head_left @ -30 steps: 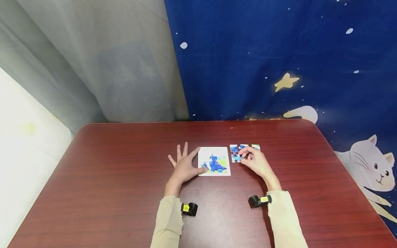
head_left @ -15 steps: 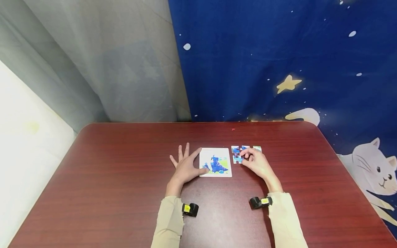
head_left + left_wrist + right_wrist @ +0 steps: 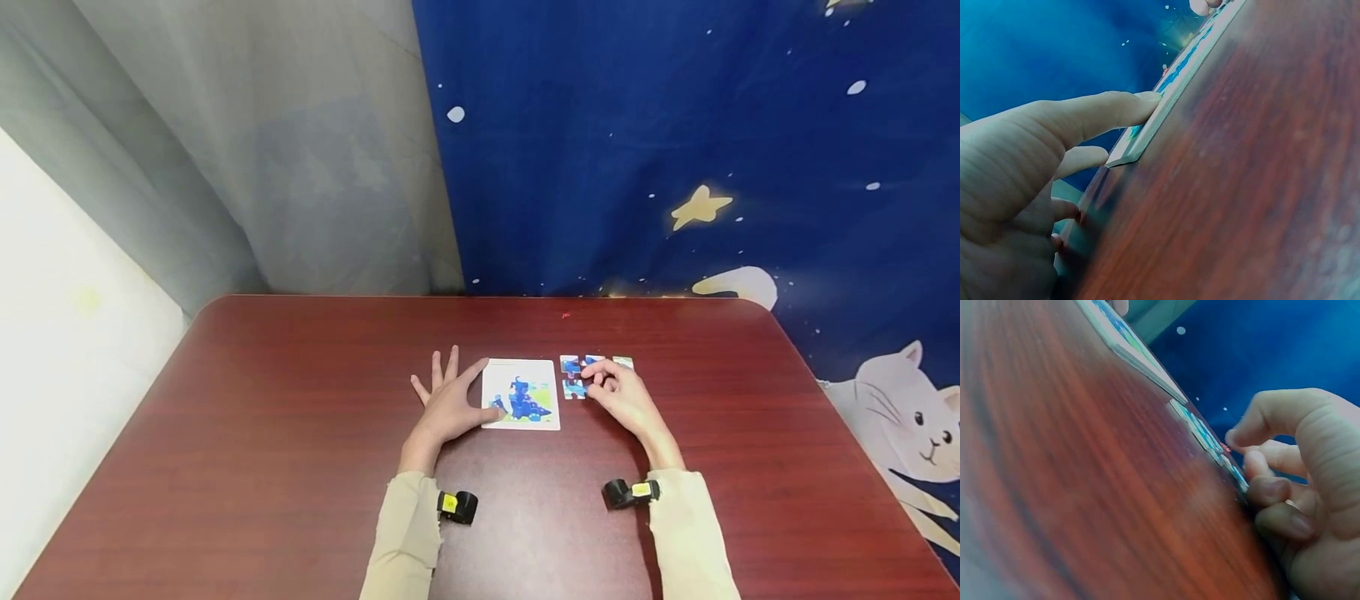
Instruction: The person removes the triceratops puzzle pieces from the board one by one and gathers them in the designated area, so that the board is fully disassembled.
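In the head view, a square white-bordered jigsaw board (image 3: 520,372) with a blue figure on it lies flat on the table. My left hand (image 3: 446,410) rests at its left side, thumb on the lower left part and index finger at the upper left corner. The other fingers spread outward. To the board's right lie several small jigsaw pieces (image 3: 570,365). My right hand (image 3: 626,402) bends over them, thumb and index finger pinching at the right side of a lower blue jigsaw piece (image 3: 573,390); the hand partly hides that spot. Its remaining fingers curl inward (image 3: 1297,522).
The reddish-brown wooden table (image 3: 285,450) extends around both hands. Behind it hang a grey curtain (image 3: 330,167) and a blue curtain (image 3: 570,167) with stars and a cat. Black wrist cameras sit on both sleeves. A tiny red scrap (image 3: 566,316) lies near the back edge.
The head view shifts slightly. Both hands keep nearly the same places, with at most a very small movement of the right fingers by the jigsaw pieces.
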Demonstrator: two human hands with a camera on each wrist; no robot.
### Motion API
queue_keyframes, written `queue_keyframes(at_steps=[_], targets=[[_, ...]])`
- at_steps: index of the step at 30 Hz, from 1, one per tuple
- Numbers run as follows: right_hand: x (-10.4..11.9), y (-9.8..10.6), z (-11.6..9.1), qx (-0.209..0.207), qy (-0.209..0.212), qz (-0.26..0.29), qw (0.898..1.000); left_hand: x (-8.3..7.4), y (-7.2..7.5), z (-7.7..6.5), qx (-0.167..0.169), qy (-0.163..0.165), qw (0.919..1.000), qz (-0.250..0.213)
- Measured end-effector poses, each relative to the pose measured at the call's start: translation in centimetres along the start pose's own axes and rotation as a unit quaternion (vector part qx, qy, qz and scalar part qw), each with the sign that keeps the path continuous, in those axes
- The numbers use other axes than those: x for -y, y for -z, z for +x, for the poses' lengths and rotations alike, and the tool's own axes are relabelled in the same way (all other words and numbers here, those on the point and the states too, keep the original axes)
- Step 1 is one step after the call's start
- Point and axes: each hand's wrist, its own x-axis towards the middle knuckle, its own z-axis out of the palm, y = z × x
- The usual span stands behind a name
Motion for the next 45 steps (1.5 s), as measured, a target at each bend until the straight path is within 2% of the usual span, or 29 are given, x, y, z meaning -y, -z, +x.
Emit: queue_keyframes(at_steps=[5, 11, 15, 17, 21, 24, 27, 30, 36, 45], targets=[[-0.6, -0.2, -0.5, -0.072, 0.032, 0.043, 0.996, -0.1, -0.2, 0.1, 0.003, -0.008, 1.0000, -0.003], [0.3, -0.8, -0.9, -0.115, 0.075, 0.101, 0.985, 0.1, -0.1, 0.1, 0.005, -0.005, 1.0000, 0.004], [1.5, -1.8, -0.9, -0.140, 0.118, 0.103, 0.978, 0.2, 0.0, -0.1, 0.002, -0.005, 1.0000, -0.002], [2.1, -2.7, -0.6, -0.122, 0.132, 0.081, 0.980, 0.3, 0.1, -0.2, 0.001, -0.003, 1.0000, -0.004], [3.9, -4.4, -0.6, -0.013, 0.134, -0.012, 0.991, 0.2, 0.2, -0.1, 0.004, 0.003, 1.0000, 0.000], [5.0, -5.2, -0.7, 0.069, 0.125, -0.077, 0.987, 0.0, 0.2, 0.1, 0.006, -0.001, 1.0000, 0.004], [5.5, -5.6, -0.7, 0.108, 0.117, -0.124, 0.979, 0.0, 0.1, 0.3, 0.008, -0.001, 0.9999, 0.009], [5.7, -5.7, -0.8, 0.123, 0.115, -0.149, 0.974, 0.0, 0.0, 0.3, 0.006, 0.001, 0.9999, 0.010], [5.7, -5.7, -0.8, 0.133, 0.118, -0.151, 0.973, 0.2, 0.0, 0.3, -0.001, -0.004, 1.0000, 0.001], [5.9, -5.5, -0.7, 0.149, 0.129, -0.175, 0.965, 0.0, 0.1, 0.3, 0.007, 0.007, 0.9999, 0.005]])
